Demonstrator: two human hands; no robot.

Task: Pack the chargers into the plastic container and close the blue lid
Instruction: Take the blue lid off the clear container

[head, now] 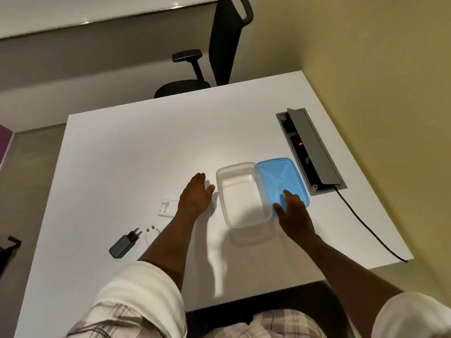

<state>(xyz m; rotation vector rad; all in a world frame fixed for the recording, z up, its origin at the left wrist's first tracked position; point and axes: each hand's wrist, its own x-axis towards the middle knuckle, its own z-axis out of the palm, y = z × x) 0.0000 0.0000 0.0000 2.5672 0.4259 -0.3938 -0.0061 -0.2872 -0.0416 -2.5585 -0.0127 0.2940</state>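
Note:
An open, empty clear plastic container [240,195] sits on the white table [134,154]. Its blue lid [280,178] lies flat just to its right. My right hand [294,213] hovers with fingers apart over the lid's near corner and the container's right rim. My left hand [196,193] is open, palm down, just left of the container, holding nothing. A flat white charger [167,208] lies left of my left wrist. Nearer me lie a black charger [124,243] and a white plug charger [151,234], partly hidden by my left forearm.
A grey cable box [311,150] with its flap raised is set into the table at the right, with a black cord [366,225] running to the table's near right edge. A black office chair [207,69] stands beyond the far edge.

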